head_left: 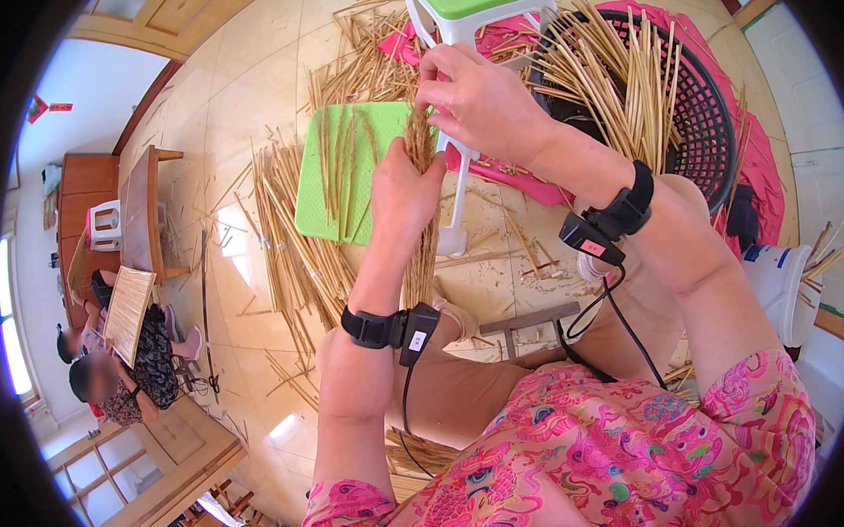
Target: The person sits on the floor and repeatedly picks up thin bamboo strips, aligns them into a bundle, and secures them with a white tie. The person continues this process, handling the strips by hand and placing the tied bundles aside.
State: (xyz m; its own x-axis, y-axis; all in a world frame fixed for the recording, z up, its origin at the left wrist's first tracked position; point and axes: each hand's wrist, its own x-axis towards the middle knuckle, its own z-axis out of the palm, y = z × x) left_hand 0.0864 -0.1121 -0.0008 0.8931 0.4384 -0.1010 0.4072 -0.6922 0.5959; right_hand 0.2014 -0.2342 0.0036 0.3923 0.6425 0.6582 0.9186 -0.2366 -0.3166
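Observation:
My left hand (406, 184) grips an upright bundle of dry, feathery straw stems (417, 263) above a green stool seat (308, 208) strewn with loose stalks. Just higher, my right hand (469, 103) has its fingers curled at the top of the same bundle. Both wrists wear black strapped devices with cables. A white stool with a green top (468, 0) stands behind the bundle, partly hidden by my hands.
A black basket (705, 153) full of stalks sits on pink cloth at right, near a white bucket (770, 285). Long stalks (288, 250) litter the floor. At left, two people (120, 383) sit with a straw panel (127, 314) beside a wooden table (145, 212).

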